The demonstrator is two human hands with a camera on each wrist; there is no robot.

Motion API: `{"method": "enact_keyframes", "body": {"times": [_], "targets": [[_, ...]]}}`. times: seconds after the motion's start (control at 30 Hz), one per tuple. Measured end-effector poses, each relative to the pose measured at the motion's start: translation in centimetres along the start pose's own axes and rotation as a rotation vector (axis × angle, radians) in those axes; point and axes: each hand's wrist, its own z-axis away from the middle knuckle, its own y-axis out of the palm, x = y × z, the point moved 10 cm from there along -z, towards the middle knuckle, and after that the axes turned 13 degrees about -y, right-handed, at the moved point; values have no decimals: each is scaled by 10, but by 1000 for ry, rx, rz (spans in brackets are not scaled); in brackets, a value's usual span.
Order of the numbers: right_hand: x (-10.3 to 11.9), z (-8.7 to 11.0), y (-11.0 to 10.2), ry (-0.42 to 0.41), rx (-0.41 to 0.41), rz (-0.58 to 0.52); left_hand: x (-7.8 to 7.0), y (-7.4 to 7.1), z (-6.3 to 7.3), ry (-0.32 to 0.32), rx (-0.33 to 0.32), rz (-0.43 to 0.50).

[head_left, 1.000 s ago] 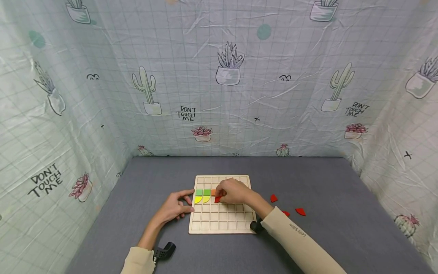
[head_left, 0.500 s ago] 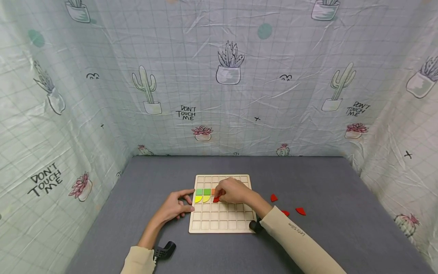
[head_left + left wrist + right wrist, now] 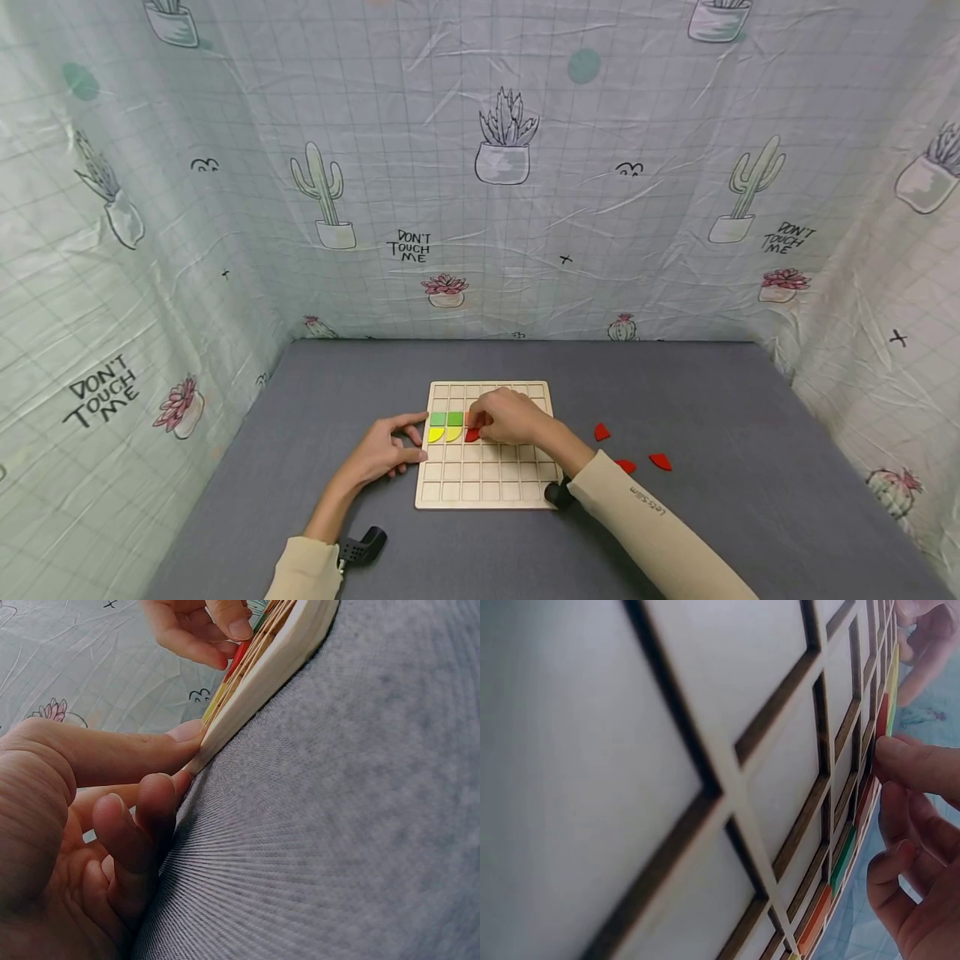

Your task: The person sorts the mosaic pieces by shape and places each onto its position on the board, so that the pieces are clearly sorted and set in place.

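Note:
A pale wooden grid board [image 3: 487,473] lies on the grey table. My left hand [image 3: 384,450] touches its left edge with spread thumb and forefinger; the other fingers curl loosely, as the left wrist view shows. Over the board, my right hand [image 3: 510,417] pinches a red quarter-circle piece [image 3: 472,435] by its right side. That piece sits in or just on a cell right of two yellow quarter-circle pieces [image 3: 453,434]. Behind these are two green squares [image 3: 454,418] and an orange tile, partly covered by my right fingers. In the right wrist view, the right thumb [image 3: 900,757] meets the board's surface.
Several red pieces [image 3: 661,462] lie loose on the table right of the board, one partly behind the right forearm. Black wrist cameras [image 3: 363,546] stick out from both wrists. A patterned curtain [image 3: 502,233] hangs behind and at the sides.
The red piece has shifted slightly left toward the yellow pieces and turned under my right fingers, its curved edge now showing. My left hand stays at the board's edge.

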Motion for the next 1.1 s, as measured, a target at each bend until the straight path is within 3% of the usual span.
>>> {"method": "enact_keyframes", "body": {"times": [1.1], "targets": [[-1, -4, 4, 34, -25, 55, 2, -1, -3, 20, 4, -4]]}}
